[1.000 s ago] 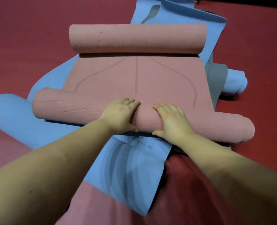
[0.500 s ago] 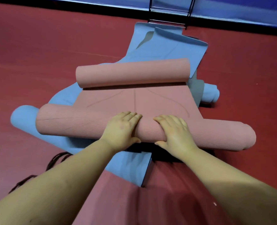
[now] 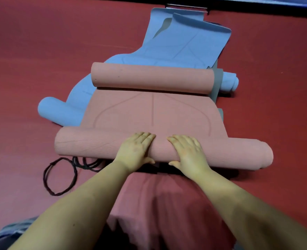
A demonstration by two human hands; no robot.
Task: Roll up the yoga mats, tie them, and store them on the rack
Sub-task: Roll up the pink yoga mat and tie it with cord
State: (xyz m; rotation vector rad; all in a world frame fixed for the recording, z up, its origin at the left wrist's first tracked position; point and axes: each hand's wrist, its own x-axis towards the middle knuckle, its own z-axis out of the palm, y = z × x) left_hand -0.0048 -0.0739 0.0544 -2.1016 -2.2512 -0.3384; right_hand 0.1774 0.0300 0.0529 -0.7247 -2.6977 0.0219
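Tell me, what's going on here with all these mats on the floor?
A person is rolling up a pink yoga mat on the red floor. The left hand and right hand press side by side on the near roll, palms down. The mat's far end is curled too, with a flat stretch between. Blue mats lie loose underneath, and a dark cord waits beside the roll.

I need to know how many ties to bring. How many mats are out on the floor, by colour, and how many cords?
Pink mats: 1, curled at both ends
Blue mats: at least 2, overlapping; exact number unclear
Dark cords: 1 bundle, strands uncountable
Total: at least 4
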